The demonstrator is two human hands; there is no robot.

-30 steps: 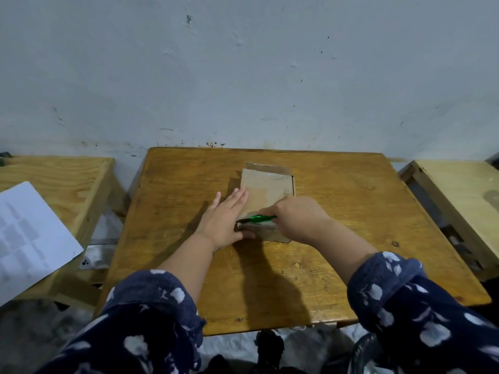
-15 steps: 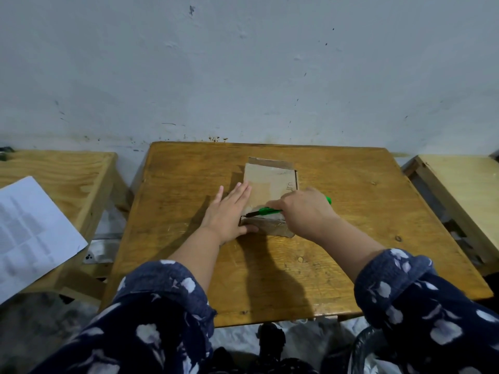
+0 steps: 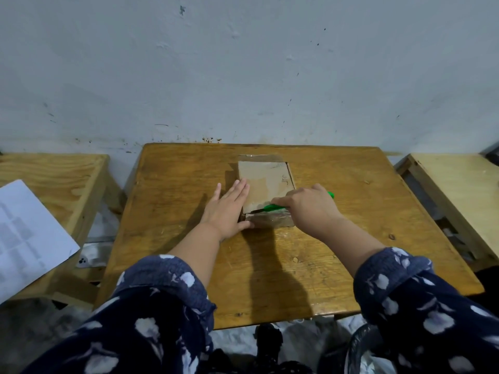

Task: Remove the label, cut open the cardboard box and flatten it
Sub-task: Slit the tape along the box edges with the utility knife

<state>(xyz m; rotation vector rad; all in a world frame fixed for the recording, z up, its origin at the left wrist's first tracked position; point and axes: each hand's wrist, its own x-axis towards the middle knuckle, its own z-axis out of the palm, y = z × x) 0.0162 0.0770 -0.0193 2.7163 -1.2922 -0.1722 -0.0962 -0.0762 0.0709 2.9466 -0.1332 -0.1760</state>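
Note:
A small brown cardboard box lies flat on the wooden table, a little beyond its middle. My left hand presses on the box's left side with straight fingers, the thumb against its near edge. My right hand grips a green-handled cutter, whose blade points left along the near top edge of the box. The handle's far end pokes out beyond my right hand. No label shows on the box.
A lower wooden table stands at the left with a white printed sheet hanging over its near side. Another pale wooden table stands at the right. A white wall rises right behind the tables.
My right hand has drawn the cutter to the right along the box's near top edge. The left hand has stayed pressed on the box's left side.

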